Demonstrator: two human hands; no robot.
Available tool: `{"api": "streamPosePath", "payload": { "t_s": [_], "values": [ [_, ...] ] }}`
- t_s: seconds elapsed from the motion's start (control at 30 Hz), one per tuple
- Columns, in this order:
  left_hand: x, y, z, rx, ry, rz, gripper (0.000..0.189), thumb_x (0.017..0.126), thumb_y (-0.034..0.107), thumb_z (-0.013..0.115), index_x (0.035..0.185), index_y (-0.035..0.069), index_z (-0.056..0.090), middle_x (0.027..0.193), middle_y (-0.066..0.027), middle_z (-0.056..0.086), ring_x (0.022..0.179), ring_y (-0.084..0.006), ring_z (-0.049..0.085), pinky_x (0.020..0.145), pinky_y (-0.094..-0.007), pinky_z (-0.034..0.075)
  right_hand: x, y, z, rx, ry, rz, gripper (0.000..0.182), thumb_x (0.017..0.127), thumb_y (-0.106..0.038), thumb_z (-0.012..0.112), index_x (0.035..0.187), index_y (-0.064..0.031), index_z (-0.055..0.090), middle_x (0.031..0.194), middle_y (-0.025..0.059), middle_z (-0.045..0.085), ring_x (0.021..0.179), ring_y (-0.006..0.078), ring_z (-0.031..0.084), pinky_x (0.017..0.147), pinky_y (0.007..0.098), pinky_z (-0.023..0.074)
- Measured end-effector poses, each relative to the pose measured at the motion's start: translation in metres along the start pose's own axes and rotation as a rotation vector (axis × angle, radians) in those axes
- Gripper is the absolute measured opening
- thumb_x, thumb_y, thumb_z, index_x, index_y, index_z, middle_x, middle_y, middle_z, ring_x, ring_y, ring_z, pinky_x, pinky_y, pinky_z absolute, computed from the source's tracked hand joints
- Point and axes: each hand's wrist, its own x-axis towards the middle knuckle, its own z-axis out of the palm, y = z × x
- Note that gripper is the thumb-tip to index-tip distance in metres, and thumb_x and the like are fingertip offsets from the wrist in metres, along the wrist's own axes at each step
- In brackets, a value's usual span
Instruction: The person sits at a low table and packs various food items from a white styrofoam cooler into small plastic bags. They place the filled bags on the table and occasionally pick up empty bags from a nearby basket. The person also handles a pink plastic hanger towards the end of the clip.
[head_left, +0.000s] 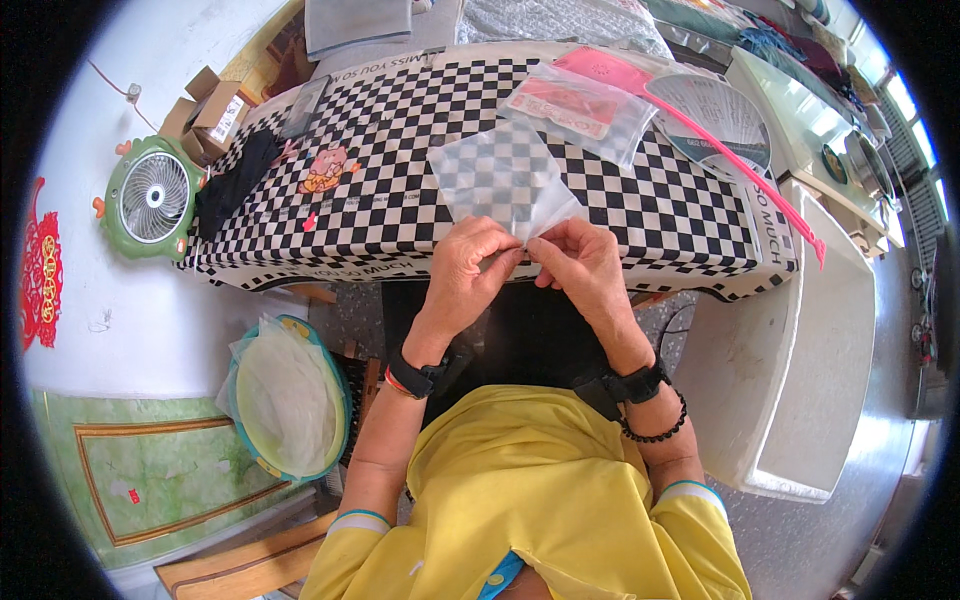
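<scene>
Both hands meet at the near edge of a table with a black-and-white checkered cloth (375, 217). My left hand (476, 262) pinches the near end of a translucent plastic bag (499, 176) between thumb and fingers. My right hand (577, 262) pinches the same end just beside it, fingertips almost touching. The bag spreads away from me over the cloth, and the checks show through it. Beyond it lies another clear plastic bag (634, 135) with a red-and-white printed panel. What lies between the fingertips is too small to tell.
A pink fly swatter (727, 150) and a round hand fan (701, 105) lie at the right. On the left are a green electric fan (154, 195), an opened cardboard box (199, 120) and black cloth (240, 176). A basin with translucent sheets (341, 405) stands lower left; a white foam box (772, 360) stands right.
</scene>
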Motion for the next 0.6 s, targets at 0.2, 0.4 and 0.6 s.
{"api": "streamPosePath", "payload": {
  "t_s": [0.2,0.4,0.6],
  "values": [
    [0.000,-0.001,0.002,0.030,0.017,0.014,0.005,0.072,-0.001,0.060,0.071,-0.001,0.056,0.068,-0.0062,0.055,0.063,-0.0165,0.051,0.057,-0.0257,0.040,0.003,0.002,0.003,0.036,0.012,0.022,0.012,0.077,-0.008,0.057,0.074,0.0042,0.055,0.062,0.0043,0.058,0.048,0.0073,0.053,0.043,0.0178,0.0419],
    [-0.004,0.004,0.008,-0.111,0.240,-0.175,0.008,0.082,0.005,0.052,0.076,0.000,0.051,0.064,-0.0055,0.049,0.056,-0.0131,0.044,0.051,-0.0250,0.036,-0.001,-0.003,0.003,0.111,0.030,0.064,0.010,0.075,-0.007,0.055,0.074,0.0025,0.056,0.061,0.0026,0.056,0.047,0.0072,0.052,0.044,0.0185,0.0422],
    [-0.004,0.003,0.013,0.076,0.318,-0.024,0.005,0.081,0.004,0.052,0.084,0.001,0.049,0.068,-0.0091,0.047,0.058,-0.0203,0.046,0.054,-0.0290,0.038,0.000,-0.003,0.002,0.076,0.041,0.059,0.015,0.076,-0.011,0.053,0.071,0.0027,0.056,0.060,0.0016,0.054,0.047,0.0072,0.051,0.042,0.0197,0.0426]
  ]
}}
